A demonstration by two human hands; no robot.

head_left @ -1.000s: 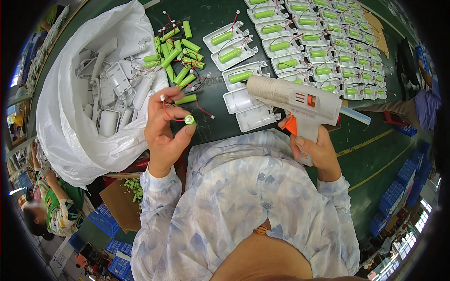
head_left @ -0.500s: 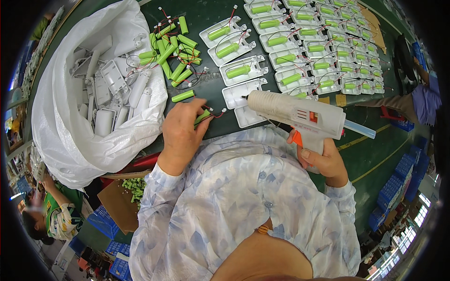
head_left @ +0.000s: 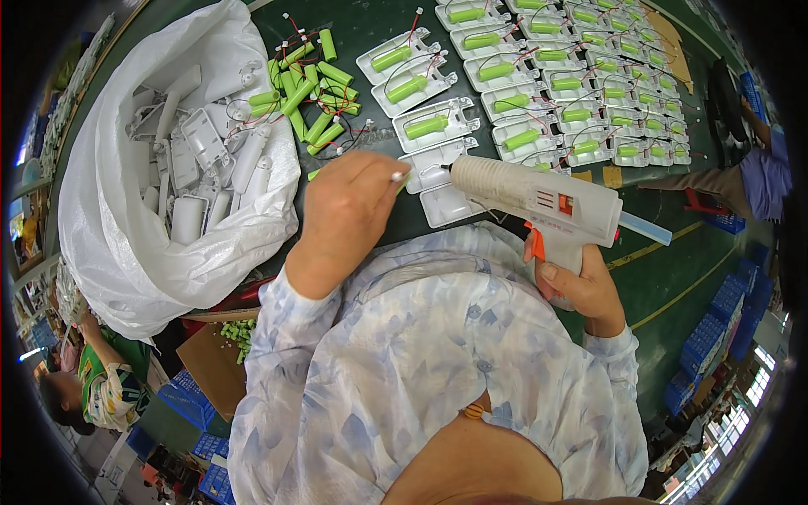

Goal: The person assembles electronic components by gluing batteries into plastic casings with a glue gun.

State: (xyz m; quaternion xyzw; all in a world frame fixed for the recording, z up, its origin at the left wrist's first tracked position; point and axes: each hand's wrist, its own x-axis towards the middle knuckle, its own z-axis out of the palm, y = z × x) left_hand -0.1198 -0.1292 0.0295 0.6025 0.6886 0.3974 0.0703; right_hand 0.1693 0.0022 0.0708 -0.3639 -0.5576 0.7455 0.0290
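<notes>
My left hand (head_left: 341,215) is closed round a green battery (head_left: 403,183), mostly hidden by the fingers; a small white connector shows at the fingertips. Just right of it lies a bare white plastic casing (head_left: 433,158), and below that another white casing (head_left: 446,206). A white hot glue gun (head_left: 530,195) is gripped in my right hand (head_left: 585,284), fingers by its orange trigger. Its dark nozzle points left, above the upper bare casing, and a clear glue stick (head_left: 646,228) sticks out behind. Casings with green batteries (head_left: 427,127) lie just beyond.
A white sack (head_left: 88,227) full of white plastic parts stands at the left. Loose green batteries (head_left: 320,126) with wires are heaped beside it. Rows of battery-fitted casings (head_left: 576,115) cover the far right of the green table. A cardboard box (head_left: 202,366) sits below left.
My left hand has moved right and slightly up with the battery, close to the bare casings. The glue gun stays almost in place, its nozzle slightly to the right.
</notes>
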